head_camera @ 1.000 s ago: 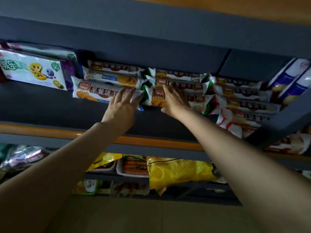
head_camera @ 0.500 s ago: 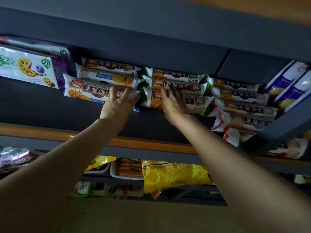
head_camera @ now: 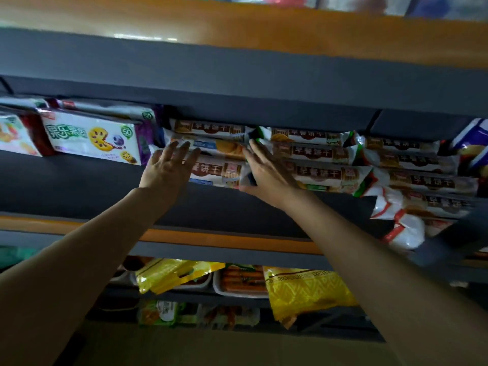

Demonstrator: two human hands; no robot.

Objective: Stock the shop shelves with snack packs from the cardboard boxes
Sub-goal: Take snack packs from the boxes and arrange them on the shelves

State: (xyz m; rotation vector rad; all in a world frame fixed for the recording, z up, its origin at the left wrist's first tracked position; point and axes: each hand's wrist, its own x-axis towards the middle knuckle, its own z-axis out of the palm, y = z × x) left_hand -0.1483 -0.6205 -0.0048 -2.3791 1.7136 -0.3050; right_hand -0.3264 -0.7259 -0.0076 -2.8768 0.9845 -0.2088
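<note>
Pressing flat at frame centre, our left hand and right hand, each grip wide and holding nothing, square the stacked white-and-brown foil biscuit packs on the dark grey shelf, apparently to align them.

both hands, left hand and right hand, press flat on stacked biscuit packs on the shelf.

"早餐饼干" on biscuit rolls; "50" on box
</note>
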